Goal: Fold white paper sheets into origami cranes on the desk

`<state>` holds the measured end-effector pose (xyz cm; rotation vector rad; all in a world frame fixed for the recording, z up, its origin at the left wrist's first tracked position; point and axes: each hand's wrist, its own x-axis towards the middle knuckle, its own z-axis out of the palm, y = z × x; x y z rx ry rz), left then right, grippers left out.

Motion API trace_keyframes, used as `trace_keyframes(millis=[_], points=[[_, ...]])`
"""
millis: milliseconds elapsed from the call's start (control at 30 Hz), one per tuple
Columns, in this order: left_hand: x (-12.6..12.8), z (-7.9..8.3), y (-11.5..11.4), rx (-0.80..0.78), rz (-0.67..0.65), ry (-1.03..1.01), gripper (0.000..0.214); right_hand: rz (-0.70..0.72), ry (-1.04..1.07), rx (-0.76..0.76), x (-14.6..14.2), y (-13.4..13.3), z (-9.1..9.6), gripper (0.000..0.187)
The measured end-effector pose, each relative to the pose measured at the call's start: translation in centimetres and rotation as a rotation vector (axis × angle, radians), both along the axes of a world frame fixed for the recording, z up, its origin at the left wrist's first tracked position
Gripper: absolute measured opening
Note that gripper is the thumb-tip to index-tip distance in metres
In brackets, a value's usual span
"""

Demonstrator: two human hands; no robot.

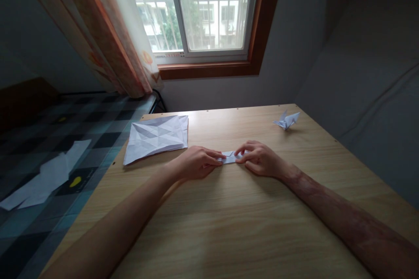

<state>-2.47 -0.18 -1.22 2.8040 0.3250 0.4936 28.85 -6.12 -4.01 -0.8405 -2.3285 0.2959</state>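
A small folded white paper [229, 159] lies on the wooden table [209, 226], with a crease line and a triangular flap showing in its middle. My left hand [199, 162] grips its left end, fingers and thumb closed on it. At the opposite end my right hand [257, 158] pinches the paper, its fingers bent over the edge. Both ends of the paper are partly hidden under the fingers.
Creased white sheets [157, 137] lie stacked at the table's back left. A folded paper crane [286, 120] stands at the back right. Beside the table, paper pieces [49, 178] rest on a checked bed [19, 235]. A window [212, 8] is behind.
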Motion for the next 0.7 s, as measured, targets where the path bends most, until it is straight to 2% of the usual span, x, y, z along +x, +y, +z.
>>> trace_keyframes(millis=[133,267,533,633,700], points=[[-0.17,0.25,-0.13,0.054,0.001,0.049,0.041,-0.004,0.012,-0.009,-0.06,-0.07,0.07,0.039],[-0.39,0.23,0.05,0.075,0.002,0.063,0.034,-0.004,0.032,-0.01,-0.11,-0.16,-0.01,0.038],[-0.31,0.95,0.05,0.085,0.006,0.065,0.026,-0.011,0.024,-0.006,-0.36,-0.42,-0.05,0.026],[-0.26,0.81,-0.01,0.078,0.012,0.046,0.023,-0.021,0.007,0.007,-0.56,-0.51,-0.02,0.02],[-0.22,0.57,-0.03,0.071,0.036,0.016,0.02,-0.049,0.004,0.024,-0.73,-0.47,-0.16,0.024]])
